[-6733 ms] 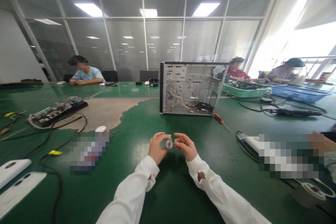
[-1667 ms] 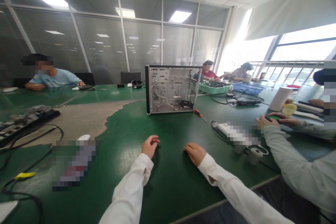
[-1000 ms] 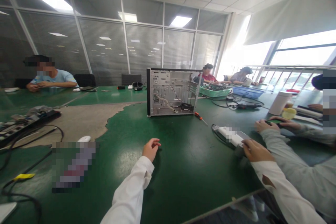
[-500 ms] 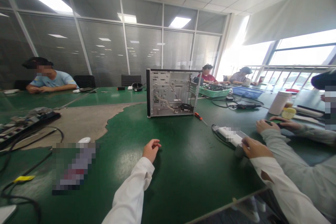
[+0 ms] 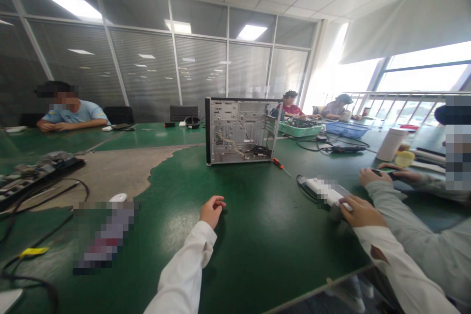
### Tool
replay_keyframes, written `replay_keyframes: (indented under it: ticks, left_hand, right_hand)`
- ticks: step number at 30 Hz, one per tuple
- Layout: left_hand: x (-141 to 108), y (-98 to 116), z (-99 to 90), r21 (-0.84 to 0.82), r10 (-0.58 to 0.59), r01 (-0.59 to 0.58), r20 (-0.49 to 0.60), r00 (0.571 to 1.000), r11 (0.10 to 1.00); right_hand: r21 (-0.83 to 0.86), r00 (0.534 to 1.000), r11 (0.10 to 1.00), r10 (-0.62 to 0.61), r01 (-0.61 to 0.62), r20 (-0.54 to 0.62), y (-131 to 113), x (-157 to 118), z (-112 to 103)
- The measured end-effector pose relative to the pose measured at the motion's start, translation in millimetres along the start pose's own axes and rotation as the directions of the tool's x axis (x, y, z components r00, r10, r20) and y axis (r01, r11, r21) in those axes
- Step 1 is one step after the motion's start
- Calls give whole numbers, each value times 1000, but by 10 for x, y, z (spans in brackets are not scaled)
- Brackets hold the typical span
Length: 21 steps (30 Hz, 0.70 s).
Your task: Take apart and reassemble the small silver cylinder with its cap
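From my end, I had the left hand (image 5: 212,211) over the green desk (image 5: 257,235), fingers loosely curled and slightly spread. My right hand (image 5: 362,212) touched the near end of a white device (image 5: 319,187), which lay inward from the desk's near edge; I couldn't tell whether its fingers pinched it. Farther in, an open computer case (image 5: 241,130) stood upright, an orange-handled screwdriver (image 5: 278,163) just beside its lower right corner.

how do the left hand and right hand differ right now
The left hand is in front of the computer case, while the right hand is farther out to the right. The left hand's fingers are loosely curled, with nothing visible in them; the right hand's touch a white device. Both are bare.
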<state>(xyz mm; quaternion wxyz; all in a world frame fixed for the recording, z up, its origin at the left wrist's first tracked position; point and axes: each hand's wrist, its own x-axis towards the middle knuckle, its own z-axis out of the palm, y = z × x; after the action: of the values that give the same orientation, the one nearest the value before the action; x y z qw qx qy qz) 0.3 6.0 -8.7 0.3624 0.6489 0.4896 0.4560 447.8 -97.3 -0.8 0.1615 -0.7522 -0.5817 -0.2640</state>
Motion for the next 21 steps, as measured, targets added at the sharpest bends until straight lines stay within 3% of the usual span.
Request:
replay_keyframes:
  ticks: [5,10,13,17,21]
  left_hand:
    - [9,-30,6,2,-2,2,0,1000,1000]
    - [-1,-15,5,9,1,-1,4,1000,1000]
    - [-10,6,1,10,-6,6,5,1000,1000]
    - [-13,15,5,6,-4,4,1,1000,1000]
    - [0,-4,13,1,-6,6,0,1000,1000]
  right_hand:
    - [-1,995,995,96,-96,-23,119,-215,107]
    - [146,990,980,133,-137,37,232,-346,177]
    - [191,989,971,145,-147,24,179,-392,128]
    - [239,992,967,105,-85,-71,-205,-481,5]
    - [466,994,881,-37,82,-104,-951,-476,-170]
